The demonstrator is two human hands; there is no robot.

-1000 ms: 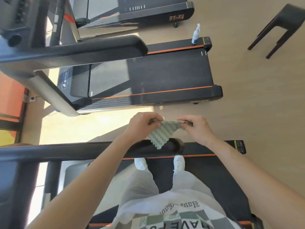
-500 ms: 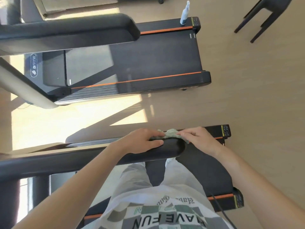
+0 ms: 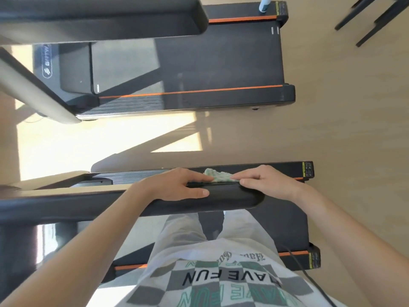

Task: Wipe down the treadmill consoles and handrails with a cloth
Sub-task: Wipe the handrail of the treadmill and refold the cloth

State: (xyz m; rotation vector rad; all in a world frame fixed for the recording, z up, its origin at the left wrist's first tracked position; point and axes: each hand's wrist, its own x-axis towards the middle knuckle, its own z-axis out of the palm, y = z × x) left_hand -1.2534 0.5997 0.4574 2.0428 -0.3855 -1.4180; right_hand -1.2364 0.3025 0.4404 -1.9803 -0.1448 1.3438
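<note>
Across the middle of the frame, we see a black handrail [image 3: 243,197] with a green patterned cloth [image 3: 218,175] bunched on its far edge, near the rounded end. Our left hand [image 3: 177,187] lies flat along the rail, fingers pinning the cloth's edge; our right hand [image 3: 265,182] pinches its other end. We judge wiping barely begun here, and no console shows. Toward the top lie a neighbouring treadmill [image 3: 199,63], a spray bottle [image 3: 263,6] on its rear corner, and a dark stool [image 3: 380,27] at upper right. Nothing blocks the rail.
</note>
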